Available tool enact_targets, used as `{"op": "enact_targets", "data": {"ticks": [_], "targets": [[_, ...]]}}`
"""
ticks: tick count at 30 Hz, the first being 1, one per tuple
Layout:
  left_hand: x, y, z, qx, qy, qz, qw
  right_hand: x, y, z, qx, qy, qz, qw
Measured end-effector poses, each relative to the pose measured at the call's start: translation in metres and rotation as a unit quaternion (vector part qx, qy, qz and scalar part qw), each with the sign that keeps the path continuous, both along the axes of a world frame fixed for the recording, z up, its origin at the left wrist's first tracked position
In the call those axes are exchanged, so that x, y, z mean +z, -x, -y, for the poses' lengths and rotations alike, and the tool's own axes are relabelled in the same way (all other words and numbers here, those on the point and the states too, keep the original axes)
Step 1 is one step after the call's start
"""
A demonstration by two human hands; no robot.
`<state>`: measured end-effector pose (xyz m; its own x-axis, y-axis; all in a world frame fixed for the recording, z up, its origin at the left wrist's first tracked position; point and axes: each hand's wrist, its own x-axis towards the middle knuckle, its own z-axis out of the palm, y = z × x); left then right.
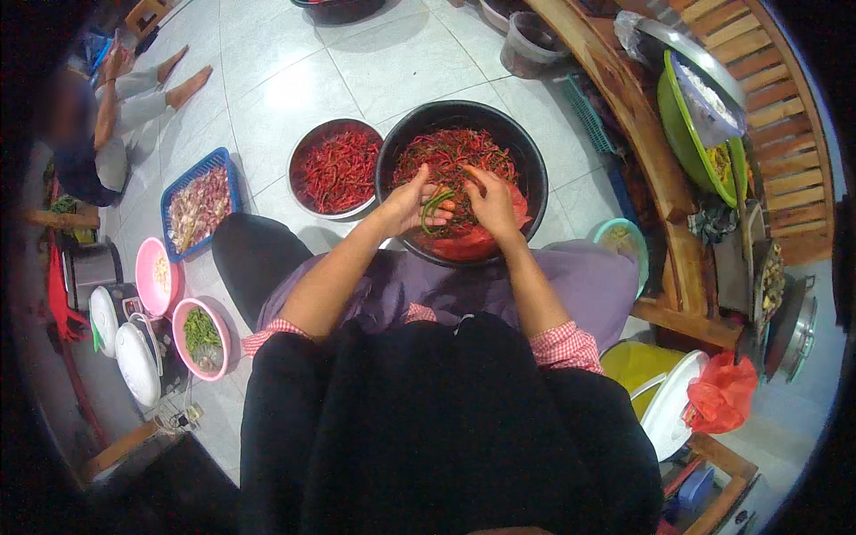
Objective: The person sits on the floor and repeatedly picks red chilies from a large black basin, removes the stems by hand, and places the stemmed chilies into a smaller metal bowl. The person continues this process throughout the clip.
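Observation:
A large black basin (pixel 538 160) full of red chilies (pixel 455 144), some dark or with stems, stands on the floor before me. My left hand (pixel 411 206) is over its left part, palm up, with green chilies (pixel 431 212) and some orange-red ones lying in it. Above the chilies my right hand (pixel 493 204) has its fingers bent, the fingertips near an orange-red chili; whether they grip it I cannot tell. A red plastic bag (pixel 468 242) lies inside the basin's near side. Touching or close to the basin on the left is a metal bowl (pixel 292 175) of red chilies.
Left are a blue basket (pixel 235 180) of garlic or shallots, a pink bowl (pixel 148 297) of peeled cloves and a pink bowl (pixel 224 348) of green chilies. Another person (pixel 87 154) sits at the upper left. A wooden bench (pixel 659 180) with bowls borders the right side.

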<state>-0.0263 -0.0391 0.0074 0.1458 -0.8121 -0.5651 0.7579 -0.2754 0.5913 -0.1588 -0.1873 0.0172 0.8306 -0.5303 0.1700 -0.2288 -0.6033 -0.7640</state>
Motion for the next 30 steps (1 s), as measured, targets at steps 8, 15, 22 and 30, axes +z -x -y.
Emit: {"op": "enact_targets", "data": {"ticks": [8,15,22,30], "targets": [[-0.003,-0.001,-0.006,-0.04,-0.033,0.059,0.997,-0.003,-0.012,-0.024,0.113,-0.028,0.016,0.993],[-0.001,-0.006,-0.003,-0.046,-0.001,0.022,0.999,-0.002,-0.016,-0.021,0.081,-0.101,0.036,0.991],[0.036,-0.015,-0.006,-0.032,-0.005,0.048,0.998,0.077,0.002,0.022,0.062,-0.089,0.136,0.985],[0.008,-0.047,-0.028,0.068,-0.021,0.089,0.994,0.076,0.236,0.183,-0.376,0.029,0.035,0.925]]}}
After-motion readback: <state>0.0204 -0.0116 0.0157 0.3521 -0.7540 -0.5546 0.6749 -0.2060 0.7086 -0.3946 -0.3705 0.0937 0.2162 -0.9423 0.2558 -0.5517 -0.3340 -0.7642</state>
